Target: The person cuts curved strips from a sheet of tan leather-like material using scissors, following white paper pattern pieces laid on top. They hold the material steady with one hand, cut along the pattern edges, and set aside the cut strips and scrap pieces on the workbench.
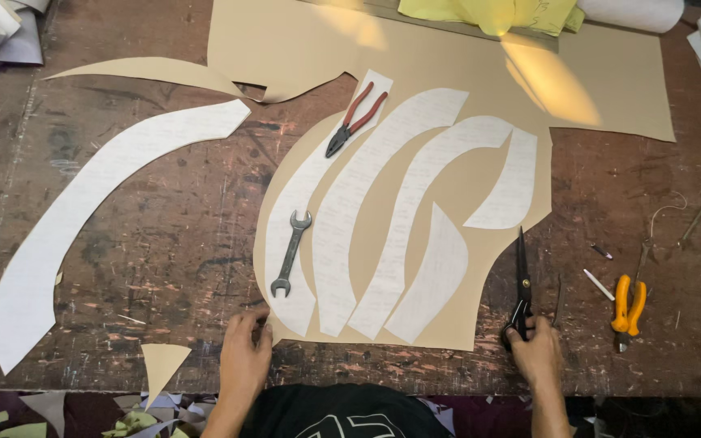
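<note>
Here your right hand has its fingers closed, apparently through the handles, on the black scissors pointing away from you, while your left hand presses spread fingers on the tan card sheet.

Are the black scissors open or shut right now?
Shut: the black scissors show one narrow blade line on the table, handles in the right hand.

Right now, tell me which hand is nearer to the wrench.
Left. The left hand rests on the lower left edge of the tan sheet, just below the wrench. The right hand is far to the right, gripping the black scissors.
</note>
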